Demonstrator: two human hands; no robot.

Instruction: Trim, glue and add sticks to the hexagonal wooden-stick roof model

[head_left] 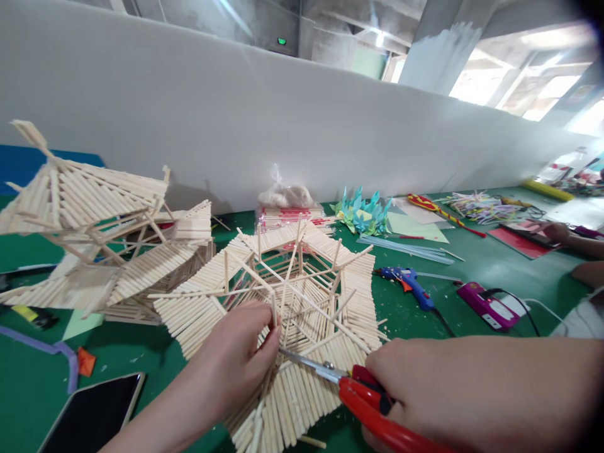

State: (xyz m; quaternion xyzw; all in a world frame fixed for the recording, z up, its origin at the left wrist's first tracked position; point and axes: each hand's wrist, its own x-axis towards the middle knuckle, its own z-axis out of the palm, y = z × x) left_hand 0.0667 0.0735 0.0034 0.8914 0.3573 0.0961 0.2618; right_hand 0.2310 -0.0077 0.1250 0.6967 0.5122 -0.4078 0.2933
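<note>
Green matting covers the work table (472, 264), which is backed by a long white partition (236, 113) under a bare concrete ceiling. At the near middle lies a six-sided, roof-like frame of pale wooden sticks (358, 296), flat on the matting and just beside a taller stick-built roof model (94, 233) to its left.

The person's left hand (236, 358) is closed on the frame, fingers curled round inner sticks near its centre. The right hand (425, 384) is wrapped tight round the red-handled steel scissors (358, 390), whose thin blades reach into the frame and end close to the left fingertips.

The main risk appears to be that closeness: a slip of the blades could nick the left fingers. A hard squeeze might also snap or loosen neighbouring glued sticks, or send a cut end flying. The blue hot-glue gun (408, 283) lies just right of the frame with its cord trailing, so a sweeping forearm could snag it.

The only container is a knotted clear plastic bag (285, 195) at the partition. It holds something pale, too blurred to name, and rests on a red-printed pack of sticks (283, 217). A black phone (94, 412) lies at the near left edge, and another person's hand (557, 231) rests at the far right.
</note>
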